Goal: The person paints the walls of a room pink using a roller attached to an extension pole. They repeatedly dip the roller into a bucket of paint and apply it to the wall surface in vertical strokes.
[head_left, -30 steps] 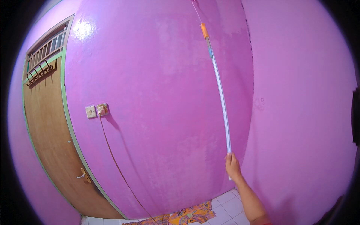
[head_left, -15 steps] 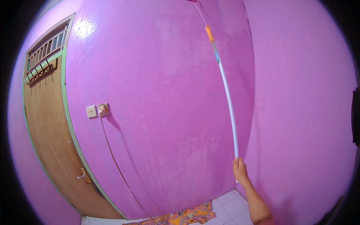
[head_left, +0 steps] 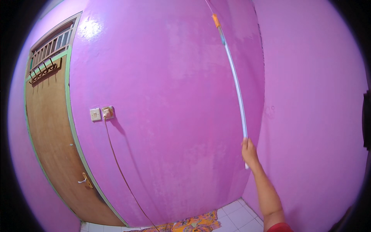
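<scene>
My right hand (head_left: 250,152) is wrapped round the lower part of a long whitish extension pole (head_left: 237,85), whose bottom tip shows just beneath my fist. At the pole's upper end sits the orange handle (head_left: 216,21) of a paint roller, its thin wire frame running up past the top edge. The roller head itself is out of view. The pole slants up and slightly left in front of the purple wall (head_left: 162,120), whose surface is patchy with darker and paler areas. My left hand does not show.
At left stands a wooden door (head_left: 54,143) with a hook rack (head_left: 45,71). Beside it are a light switch (head_left: 95,115) and a socket (head_left: 108,112) with a plugged-in brown cord (head_left: 118,162). A patterned orange cloth (head_left: 197,223) lies on white floor tiles (head_left: 235,212). Another purple wall (head_left: 313,116) adjoins at right.
My right hand and the pole have moved upward. The edge of the pink roller head, visible before at the top, has left the picture. More of my forearm and a red sleeve now show.
</scene>
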Motion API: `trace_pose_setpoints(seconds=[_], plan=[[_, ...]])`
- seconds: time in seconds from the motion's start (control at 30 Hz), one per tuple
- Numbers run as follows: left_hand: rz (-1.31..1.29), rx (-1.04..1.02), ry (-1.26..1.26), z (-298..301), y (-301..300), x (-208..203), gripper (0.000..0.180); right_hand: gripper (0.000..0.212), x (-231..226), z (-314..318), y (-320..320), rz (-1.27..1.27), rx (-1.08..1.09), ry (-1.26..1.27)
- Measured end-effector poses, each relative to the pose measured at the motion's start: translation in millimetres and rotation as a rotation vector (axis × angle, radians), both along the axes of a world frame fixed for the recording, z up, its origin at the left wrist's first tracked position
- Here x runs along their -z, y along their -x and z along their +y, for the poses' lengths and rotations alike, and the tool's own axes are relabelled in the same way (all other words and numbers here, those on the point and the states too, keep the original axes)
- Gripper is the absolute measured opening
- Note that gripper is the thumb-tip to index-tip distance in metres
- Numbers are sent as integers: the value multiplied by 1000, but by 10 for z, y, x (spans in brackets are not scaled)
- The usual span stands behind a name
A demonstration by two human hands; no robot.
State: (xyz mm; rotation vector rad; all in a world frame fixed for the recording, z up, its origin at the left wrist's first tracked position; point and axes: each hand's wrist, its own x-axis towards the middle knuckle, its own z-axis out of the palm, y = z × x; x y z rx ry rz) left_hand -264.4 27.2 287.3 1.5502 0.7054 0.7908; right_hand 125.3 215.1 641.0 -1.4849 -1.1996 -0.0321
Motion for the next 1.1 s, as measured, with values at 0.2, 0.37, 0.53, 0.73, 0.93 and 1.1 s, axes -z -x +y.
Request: trace_pose_setpoints(seconds=[0.2,0.37,0.53,0.73,0.93,1.1], plan=[[22,-78,-85,17,69,131,23,52,-1436,195,148,17,-36,-13],[-73,-104,33,34,137,303,20,49,-2341,285,332,64,-152,-86],[-78,-133,46,35,135,373,20,51,-2300,331,397,50,-139,-68],[-30,-68,80,-8,178,235,23,48,-689,306,458,53,-35,39],[94,68,114,14,199,124,25,44,1554,-213,619,4,-65,72],[187,127,140,54,144,80,28,29,3258,-974,807,48,19,291]])
